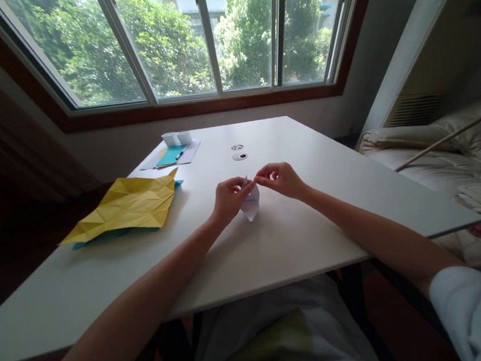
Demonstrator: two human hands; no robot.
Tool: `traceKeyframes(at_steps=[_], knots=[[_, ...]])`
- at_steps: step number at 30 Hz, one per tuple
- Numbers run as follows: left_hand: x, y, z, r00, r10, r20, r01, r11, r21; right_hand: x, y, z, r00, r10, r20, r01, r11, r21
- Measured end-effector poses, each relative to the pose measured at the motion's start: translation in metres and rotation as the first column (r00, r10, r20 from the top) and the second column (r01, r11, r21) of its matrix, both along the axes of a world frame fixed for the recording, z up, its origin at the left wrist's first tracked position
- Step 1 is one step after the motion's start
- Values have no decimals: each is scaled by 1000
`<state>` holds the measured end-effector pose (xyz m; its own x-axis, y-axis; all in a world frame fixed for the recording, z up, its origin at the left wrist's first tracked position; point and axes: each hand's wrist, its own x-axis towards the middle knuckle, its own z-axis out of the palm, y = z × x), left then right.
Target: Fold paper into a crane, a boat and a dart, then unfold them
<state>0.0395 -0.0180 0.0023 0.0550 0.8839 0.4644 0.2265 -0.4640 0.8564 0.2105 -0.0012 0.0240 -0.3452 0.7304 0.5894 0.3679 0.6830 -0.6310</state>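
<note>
White paper [250, 206], folded, approx. over middle of table [327, 164], pointed end downward; can't tell re: contact w/ tabletop. L hand [228, 195] at left side of same spot over table, mostly closed, thumb & index pinched on white paper, other fingers curled. R hand [282, 178] opposite, over table's middle too, thumb & index tips pressed tog. at upper edge of white paper, rest loosely bent.

On table's left side: yellow paper [127, 204], lg., w/ many creases, corners lifted; directly under it, teal sheet [122, 232], only edges showing. At table's far left corner: two small white boxes [170, 139] side by side, plus teal paper [170, 156] w/ pen [180, 153] on top, white sheets [194, 147] underneath. Nr table's far edge, abt. centre: two sm. round items [239, 156], one behind the other; too small to ID.

Beyond table: window [170, 52] w/ brown frame, trees outside. Right of table: couch [423, 153], pale cover, w/ thin stick [435, 142] slanting across. At table's near edge: shirt [278, 323], whitish, w/ dark lettering, partly cut off.
</note>
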Motion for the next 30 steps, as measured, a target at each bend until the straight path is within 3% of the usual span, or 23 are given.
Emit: traceKeyframes(at_steps=[18,24,30], knots=[[0,-2,1,999,-35,-25,34,999,-10,-3,-5,-2,997,-25,71,21,998,58],[-3,-2,3,997,-65,29,67,994,-86,-1,-2,-2,996,27,81,-31,998,55],[-7,2,2,996,-69,59,72,996,-52,9,4,-2,992,59,109,-63,998,27]])
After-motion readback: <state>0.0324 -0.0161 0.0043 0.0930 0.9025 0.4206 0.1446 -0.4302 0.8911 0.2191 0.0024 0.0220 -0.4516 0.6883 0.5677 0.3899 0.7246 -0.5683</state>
